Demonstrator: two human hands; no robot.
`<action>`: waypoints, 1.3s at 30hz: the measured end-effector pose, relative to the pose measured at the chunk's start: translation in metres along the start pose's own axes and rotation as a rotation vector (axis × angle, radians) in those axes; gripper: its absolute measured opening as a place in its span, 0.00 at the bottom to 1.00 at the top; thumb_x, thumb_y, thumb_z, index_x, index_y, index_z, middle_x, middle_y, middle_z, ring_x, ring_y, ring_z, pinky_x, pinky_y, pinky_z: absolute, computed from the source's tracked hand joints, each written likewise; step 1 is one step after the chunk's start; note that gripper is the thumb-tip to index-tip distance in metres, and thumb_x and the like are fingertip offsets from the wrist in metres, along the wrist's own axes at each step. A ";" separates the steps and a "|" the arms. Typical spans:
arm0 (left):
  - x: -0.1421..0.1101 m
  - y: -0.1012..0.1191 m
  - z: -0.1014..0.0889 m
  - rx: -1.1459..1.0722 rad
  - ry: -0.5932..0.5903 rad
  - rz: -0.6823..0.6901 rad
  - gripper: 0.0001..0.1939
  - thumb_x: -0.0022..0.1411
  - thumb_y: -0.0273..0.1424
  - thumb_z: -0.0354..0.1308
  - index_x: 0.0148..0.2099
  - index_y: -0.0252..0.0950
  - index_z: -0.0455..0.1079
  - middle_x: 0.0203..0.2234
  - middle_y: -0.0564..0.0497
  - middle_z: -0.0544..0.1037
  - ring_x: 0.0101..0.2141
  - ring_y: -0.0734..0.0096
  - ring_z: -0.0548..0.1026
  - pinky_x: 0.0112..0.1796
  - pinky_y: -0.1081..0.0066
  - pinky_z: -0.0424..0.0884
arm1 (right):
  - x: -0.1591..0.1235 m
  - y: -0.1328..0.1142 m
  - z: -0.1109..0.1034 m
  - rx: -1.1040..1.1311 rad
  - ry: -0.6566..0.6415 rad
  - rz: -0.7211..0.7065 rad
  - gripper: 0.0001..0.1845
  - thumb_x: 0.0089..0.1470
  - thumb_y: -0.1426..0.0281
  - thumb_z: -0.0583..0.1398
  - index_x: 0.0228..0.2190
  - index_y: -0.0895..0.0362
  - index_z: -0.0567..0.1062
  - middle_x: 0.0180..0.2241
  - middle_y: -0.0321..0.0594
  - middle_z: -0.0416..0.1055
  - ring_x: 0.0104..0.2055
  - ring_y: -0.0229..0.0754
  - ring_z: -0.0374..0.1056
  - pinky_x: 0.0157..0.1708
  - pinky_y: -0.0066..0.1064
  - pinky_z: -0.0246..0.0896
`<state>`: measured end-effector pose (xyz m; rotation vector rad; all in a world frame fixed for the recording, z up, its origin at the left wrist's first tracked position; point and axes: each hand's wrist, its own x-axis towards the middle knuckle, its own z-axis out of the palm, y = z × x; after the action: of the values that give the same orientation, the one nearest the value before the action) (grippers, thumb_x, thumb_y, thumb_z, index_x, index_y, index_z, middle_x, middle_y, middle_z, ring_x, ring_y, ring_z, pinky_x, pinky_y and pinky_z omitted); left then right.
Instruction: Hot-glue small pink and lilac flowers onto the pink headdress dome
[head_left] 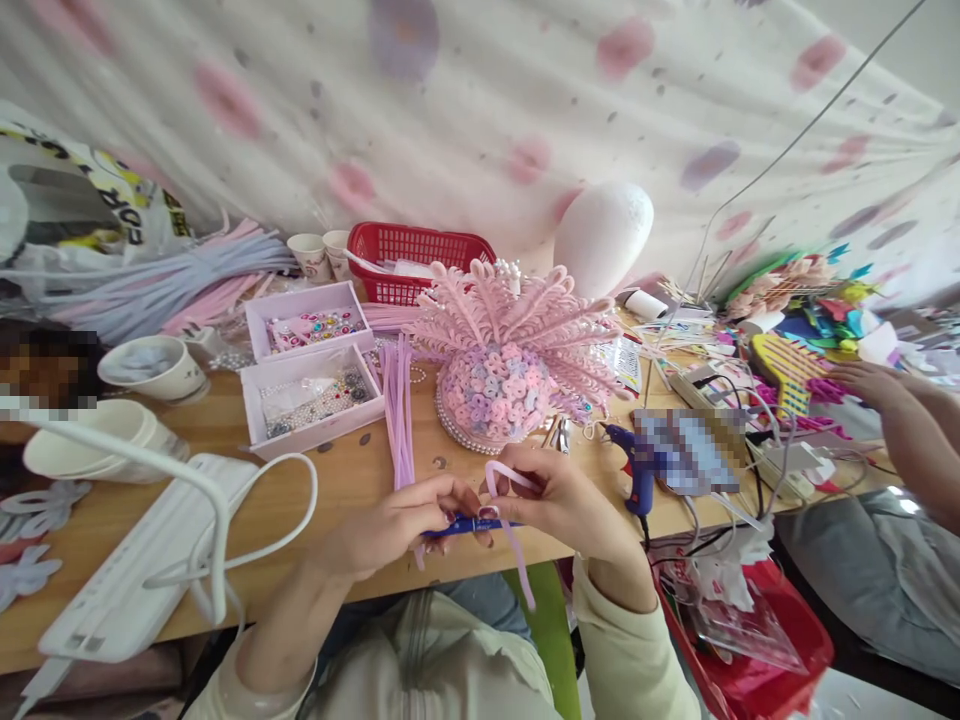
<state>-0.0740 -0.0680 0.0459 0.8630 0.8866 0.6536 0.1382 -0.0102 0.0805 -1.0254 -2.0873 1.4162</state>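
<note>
My left hand (394, 525) is closed on a blue pen (469, 524), held level near the table's front edge. My right hand (559, 500) pinches a lilac pipe cleaner (519, 570) against the pen; it loops up over the fingers and one end hangs down. How far it wraps round the pen is hidden by the fingertips. Just beyond my hands stands a headdress (495, 395) covered in pink and lilac curled flowers, with pink feather-like plumes (510, 310) fanned above. A bundle of lilac pipe cleaners (400, 410) lies left of it, running toward my left hand.
Two white boxes of beads (315, 440) and a red basket (420, 240) stand behind. A white power strip (142, 570) with a looped cable lies left. A blue glue gun (639, 470) and cords are right, near another person's hand (862, 385). A white foam head (604, 240) stands at the back.
</note>
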 end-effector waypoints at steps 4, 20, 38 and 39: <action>0.005 0.004 0.003 0.193 -0.019 0.108 0.13 0.59 0.35 0.58 0.45 0.38 0.73 0.36 0.51 0.79 0.37 0.68 0.74 0.36 0.72 0.70 | 0.007 0.017 0.001 0.268 -0.133 0.078 0.21 0.45 0.54 0.73 0.26 0.58 0.74 0.21 0.29 0.60 0.23 0.32 0.52 0.23 0.26 0.45; 0.014 -0.006 0.021 0.350 0.349 0.304 0.04 0.50 0.28 0.66 0.28 0.36 0.74 0.25 0.56 0.80 0.31 0.70 0.77 0.34 0.74 0.72 | 0.020 0.023 0.003 0.464 -0.207 0.157 0.24 0.44 0.53 0.73 0.26 0.57 0.70 0.21 0.28 0.63 0.22 0.31 0.55 0.21 0.24 0.48; 0.003 -0.002 0.007 0.139 0.617 0.523 0.08 0.49 0.30 0.67 0.31 0.38 0.71 0.26 0.55 0.81 0.29 0.71 0.79 0.31 0.76 0.74 | 0.009 0.029 0.018 0.119 -0.048 0.044 0.23 0.61 0.50 0.58 0.32 0.58 0.75 0.21 0.30 0.60 0.23 0.34 0.54 0.23 0.28 0.49; 0.004 -0.002 0.004 0.158 0.665 0.527 0.07 0.50 0.30 0.66 0.32 0.38 0.72 0.26 0.54 0.81 0.29 0.71 0.79 0.31 0.75 0.74 | 0.005 0.024 0.020 0.051 -0.065 0.020 0.21 0.64 0.53 0.56 0.33 0.58 0.76 0.22 0.32 0.62 0.24 0.34 0.56 0.25 0.28 0.51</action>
<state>-0.0682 -0.0677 0.0447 1.0517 1.3285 1.3944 0.1289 -0.0137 0.0504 -0.9955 -2.0802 1.5231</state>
